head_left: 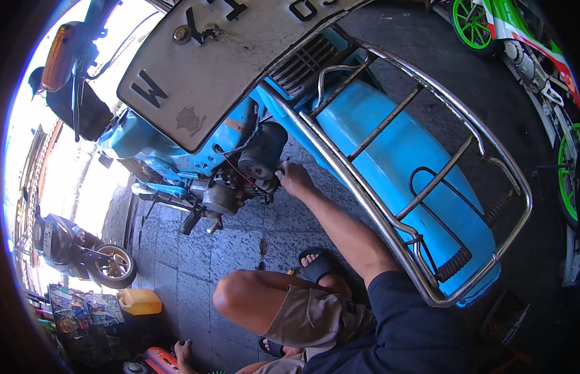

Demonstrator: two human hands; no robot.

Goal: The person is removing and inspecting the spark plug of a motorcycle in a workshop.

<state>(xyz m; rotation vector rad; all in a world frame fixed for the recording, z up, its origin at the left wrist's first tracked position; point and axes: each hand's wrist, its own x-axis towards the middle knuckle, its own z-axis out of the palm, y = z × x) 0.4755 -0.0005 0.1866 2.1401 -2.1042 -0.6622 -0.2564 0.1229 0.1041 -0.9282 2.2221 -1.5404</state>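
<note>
A light-blue scooter (pixel 389 143) with its engine (pixel 221 198) exposed stands in front of me. My right hand (pixel 295 179) reaches to the engine's near side, beside a round dark drum-shaped housing (pixel 262 153). Its fingers are closed in a pinch at the housing's lower edge; what they grip there is too small to make out. A thin red wire runs by the housing. My left hand (pixel 184 355) is low at the lower edge, next to a red-orange object (pixel 160 359). Its fingers look curled, with dark tips, and anything in them is hidden.
Close above hang a worn number plate (pixel 177 81) and a chrome rear rack (pixel 364 199). Another scooter (pixel 84 252) stands at the left, above a cluttered dark box (pixel 87 318) and a yellow jerrycan (pixel 140 302). A green-wheeled motorcycle (pixel 527 62) is at the far right. Tiles cover the floor (pixel 240 249).
</note>
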